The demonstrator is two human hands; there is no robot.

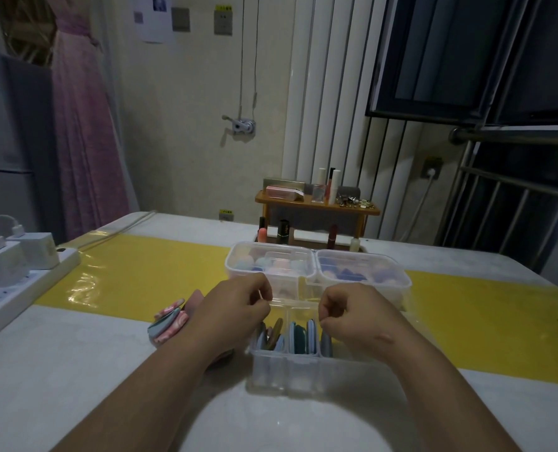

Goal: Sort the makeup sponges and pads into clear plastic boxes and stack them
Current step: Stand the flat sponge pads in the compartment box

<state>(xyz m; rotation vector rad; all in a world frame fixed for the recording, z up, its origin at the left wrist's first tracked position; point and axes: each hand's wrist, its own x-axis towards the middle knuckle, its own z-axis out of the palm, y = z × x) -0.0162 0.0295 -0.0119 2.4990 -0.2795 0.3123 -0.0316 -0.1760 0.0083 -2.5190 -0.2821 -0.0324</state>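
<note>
- Table point(140, 275), white with a yellow strip: loose pads point(170, 321) lie beside the left hand point(238, 308).
- Left hand: fingers curled, apparently pinching the open box point(287, 370) at its far rim.
- Open box: filed pads point(298, 337) stand upright inside; best moved level, both sides evenly.
- Right hand point(352, 311): curled, pinching the same rim.

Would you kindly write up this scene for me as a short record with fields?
Front: open clear box, flat pads standing on edge between its dividers
Hands: left hand and right hand, fingers curled at the box's far rim; what they pinch is unclear
Behind: left lidded box and right lidded box, side by side, sponges inside
Loose: loose pads beside the left hand
Far left: power strip
</note>
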